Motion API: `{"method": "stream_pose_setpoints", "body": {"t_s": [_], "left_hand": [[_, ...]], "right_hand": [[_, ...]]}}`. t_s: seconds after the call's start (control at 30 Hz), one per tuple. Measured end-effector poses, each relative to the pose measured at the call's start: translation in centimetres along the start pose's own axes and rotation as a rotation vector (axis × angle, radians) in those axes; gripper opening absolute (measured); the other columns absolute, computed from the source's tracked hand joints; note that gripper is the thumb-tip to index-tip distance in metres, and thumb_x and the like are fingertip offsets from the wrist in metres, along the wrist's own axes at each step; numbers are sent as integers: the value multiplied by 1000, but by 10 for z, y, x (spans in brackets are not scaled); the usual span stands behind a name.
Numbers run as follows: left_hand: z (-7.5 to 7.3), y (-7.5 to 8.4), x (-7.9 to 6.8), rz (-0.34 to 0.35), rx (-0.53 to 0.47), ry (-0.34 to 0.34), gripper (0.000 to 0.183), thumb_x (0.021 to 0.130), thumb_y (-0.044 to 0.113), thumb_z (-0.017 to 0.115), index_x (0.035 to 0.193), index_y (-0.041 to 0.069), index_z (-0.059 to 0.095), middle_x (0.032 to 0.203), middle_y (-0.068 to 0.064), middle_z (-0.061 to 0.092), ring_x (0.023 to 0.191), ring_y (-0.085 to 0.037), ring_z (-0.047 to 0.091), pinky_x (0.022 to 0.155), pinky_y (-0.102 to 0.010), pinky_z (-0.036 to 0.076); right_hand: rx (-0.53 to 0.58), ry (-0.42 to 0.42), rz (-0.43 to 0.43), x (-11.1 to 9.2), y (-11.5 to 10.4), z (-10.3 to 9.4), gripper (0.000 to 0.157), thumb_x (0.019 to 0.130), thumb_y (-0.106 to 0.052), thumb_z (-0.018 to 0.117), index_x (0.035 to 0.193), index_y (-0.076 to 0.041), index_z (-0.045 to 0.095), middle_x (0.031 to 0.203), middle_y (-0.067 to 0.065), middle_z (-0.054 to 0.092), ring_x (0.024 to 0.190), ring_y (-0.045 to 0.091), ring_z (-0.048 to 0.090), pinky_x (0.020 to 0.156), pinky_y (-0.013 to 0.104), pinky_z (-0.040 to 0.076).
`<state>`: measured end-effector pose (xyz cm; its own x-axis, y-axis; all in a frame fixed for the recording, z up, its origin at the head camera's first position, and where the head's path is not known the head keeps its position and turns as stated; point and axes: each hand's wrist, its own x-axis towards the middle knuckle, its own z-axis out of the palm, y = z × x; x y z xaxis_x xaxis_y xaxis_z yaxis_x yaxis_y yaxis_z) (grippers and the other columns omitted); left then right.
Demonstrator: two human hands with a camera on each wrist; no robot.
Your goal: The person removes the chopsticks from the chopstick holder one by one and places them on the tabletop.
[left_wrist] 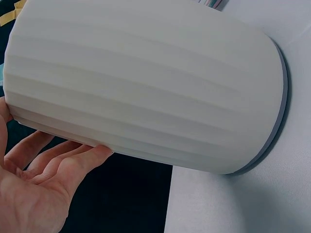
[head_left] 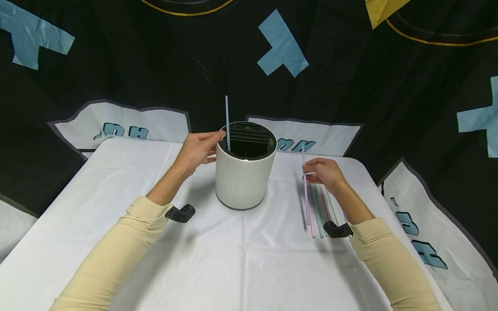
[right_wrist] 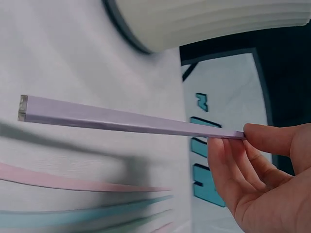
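A white ribbed bin point(head_left: 243, 181) with a dark inside stands upright on the table. My left hand point(head_left: 202, 149) holds it at the left of the rim, fingers against the outer wall point(left_wrist: 146, 92). Beside those fingertips a pale blue stick point(head_left: 227, 121) stands up out of the bin, its lower part hidden inside. To the right, my right hand point(head_left: 323, 172) pinches a long thin lilac stick point(right_wrist: 121, 119) near its upper end between thumb and fingers. It hangs steeply, with a clear tip at the lower end. Several similar sticks, among them a pink one point(right_wrist: 63, 179), lie below it.
A white cloth point(head_left: 218, 268) covers the table. Behind it hangs a black backdrop point(head_left: 218, 65) with blue and white shapes. A black wrist device point(head_left: 180, 213) sits at the left cuff, another point(head_left: 337, 230) at the right cuff, partly over the lying sticks.
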<state>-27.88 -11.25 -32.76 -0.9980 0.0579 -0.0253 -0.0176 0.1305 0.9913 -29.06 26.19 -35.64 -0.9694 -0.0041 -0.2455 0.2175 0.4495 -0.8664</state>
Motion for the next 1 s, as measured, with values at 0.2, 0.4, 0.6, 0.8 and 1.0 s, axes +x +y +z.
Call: {"method": "stream_pose_setpoints", "body": {"t_s": [0.2,0.4,0.6,0.8,1.0], "left_hand": [[-1,0,0,2,11,0,50,99,44,65,140,15,63,145,-4,60,126,-28,63,99,-45,56],[-1,0,0,2,7,2,51,98,44,65,139,14,64,145,-4,60,126,-28,63,99,-45,57],[-1,-1,-1,1,6,2,50,99,44,65,139,15,64,145,-4,60,127,-29,63,99,-46,57],[-1,-1,-1,2,-1,-3,49,99,42,65,139,15,64,145,-4,60,127,-29,62,99,-46,56],[-1,0,-1,6,5,-5,49,99,43,65,139,16,64,145,-4,60,128,-29,62,99,-46,57]], "right_hand": [[14,-13,4,2,16,7,35,102,-15,59,130,6,59,130,25,61,89,18,71,80,25,62],[10,-25,20,3,30,12,35,101,-14,60,129,7,60,120,21,64,80,13,69,75,24,62],[24,-29,46,7,41,16,36,100,-14,62,128,8,60,109,16,68,76,11,67,75,26,62],[-7,0,73,9,50,19,36,101,-18,61,129,5,61,109,14,69,78,12,67,77,27,62],[-18,15,78,11,55,20,37,101,-19,62,129,5,61,102,10,69,80,15,67,76,28,62]]}}
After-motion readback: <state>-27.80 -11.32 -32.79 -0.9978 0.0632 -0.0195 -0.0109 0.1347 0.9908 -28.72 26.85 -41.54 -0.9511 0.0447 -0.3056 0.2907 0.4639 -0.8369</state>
